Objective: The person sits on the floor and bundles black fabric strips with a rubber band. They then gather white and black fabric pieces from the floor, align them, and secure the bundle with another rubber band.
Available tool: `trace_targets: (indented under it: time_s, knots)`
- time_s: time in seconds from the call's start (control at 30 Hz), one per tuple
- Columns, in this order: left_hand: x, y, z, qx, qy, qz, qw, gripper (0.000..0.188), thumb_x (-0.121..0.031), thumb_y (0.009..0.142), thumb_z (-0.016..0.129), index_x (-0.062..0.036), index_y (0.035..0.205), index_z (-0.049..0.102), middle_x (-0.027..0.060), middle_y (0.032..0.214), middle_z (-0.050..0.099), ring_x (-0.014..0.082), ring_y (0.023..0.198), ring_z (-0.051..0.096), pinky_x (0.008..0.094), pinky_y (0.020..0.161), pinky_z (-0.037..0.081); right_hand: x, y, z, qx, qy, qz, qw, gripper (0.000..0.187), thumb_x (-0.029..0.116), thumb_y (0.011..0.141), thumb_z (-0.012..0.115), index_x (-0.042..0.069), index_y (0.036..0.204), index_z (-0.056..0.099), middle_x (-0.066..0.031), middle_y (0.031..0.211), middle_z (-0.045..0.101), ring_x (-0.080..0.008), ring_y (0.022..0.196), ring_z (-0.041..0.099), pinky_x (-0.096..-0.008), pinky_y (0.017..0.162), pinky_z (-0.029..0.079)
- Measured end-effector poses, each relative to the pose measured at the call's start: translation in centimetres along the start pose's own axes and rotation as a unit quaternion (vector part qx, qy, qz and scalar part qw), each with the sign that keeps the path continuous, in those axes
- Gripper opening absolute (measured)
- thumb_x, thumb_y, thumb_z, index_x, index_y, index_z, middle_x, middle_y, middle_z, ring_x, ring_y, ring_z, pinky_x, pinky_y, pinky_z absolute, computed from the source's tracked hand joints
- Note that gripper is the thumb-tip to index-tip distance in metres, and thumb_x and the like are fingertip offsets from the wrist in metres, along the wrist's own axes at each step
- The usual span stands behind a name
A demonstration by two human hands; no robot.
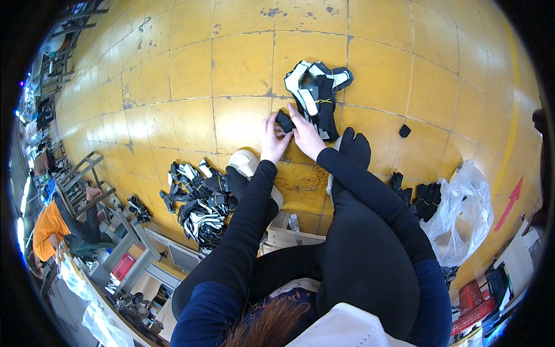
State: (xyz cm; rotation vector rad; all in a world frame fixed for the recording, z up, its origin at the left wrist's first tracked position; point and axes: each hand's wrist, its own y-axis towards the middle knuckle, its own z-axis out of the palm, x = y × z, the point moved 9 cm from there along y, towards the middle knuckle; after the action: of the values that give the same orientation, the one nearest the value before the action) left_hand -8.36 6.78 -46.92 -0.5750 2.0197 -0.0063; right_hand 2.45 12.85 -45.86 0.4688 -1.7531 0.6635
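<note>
Between my hands is a small stack of black fabric pieces [284,121], held just above the yellow tiled floor. My left hand [273,139] pinches it from the left, and my right hand [306,134] has its fingers against the right side. Just beyond my right hand lies a bundle of black and white cut pieces [310,87], with a yellow rubber band around part of it. Loose yellow rubber bands [306,178] are scattered on the floor between my feet. Whether a band is around the small stack cannot be made out.
Left of my feet sits a heap of black and white pieces [202,211]. On the right are a lone black piece [404,131], black gloves [427,200] and a clear plastic bag [471,202]. A person in orange [49,228] sits by metal frames at far left.
</note>
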Motion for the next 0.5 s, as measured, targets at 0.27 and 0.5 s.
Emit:
trace_targets:
  time_s: [0.27, 0.5]
  knots:
    - [-0.03, -0.05, 0.09, 0.004, -0.009, 0.007, 1.000, 0.071, 0.005, 0.072, 0.073, -0.0014, 0.135, 0.041, 0.0126, 0.129, 0.040, 0.0143, 0.087, 0.057, 0.0249, 0.072, 0.056, 0.32, 0.17, 0.47, 0.027, -0.028, -0.052, 0.998, 0.075, -0.014, 0.079, 0.041, 0.005, 0.149, 0.022, -0.0231, 0.149, 0.031, -0.0368, 0.135, 0.036, -0.0378, 0.112, 0.031]
    - [0.33, -0.17, -0.07, 0.026, -0.040, -0.012, 0.999, 0.072, 0.008, 0.071, 0.069, -0.0028, 0.137, 0.042, 0.0114, 0.131, 0.040, 0.0151, 0.092, 0.058, 0.0256, 0.074, 0.056, 0.06, 0.05, -0.17, 0.005, 0.006, -0.010, 1.000, 0.072, -0.012, 0.081, 0.041, 0.007, 0.148, 0.026, -0.0239, 0.143, 0.040, -0.0389, 0.130, 0.041, -0.0396, 0.108, 0.036]
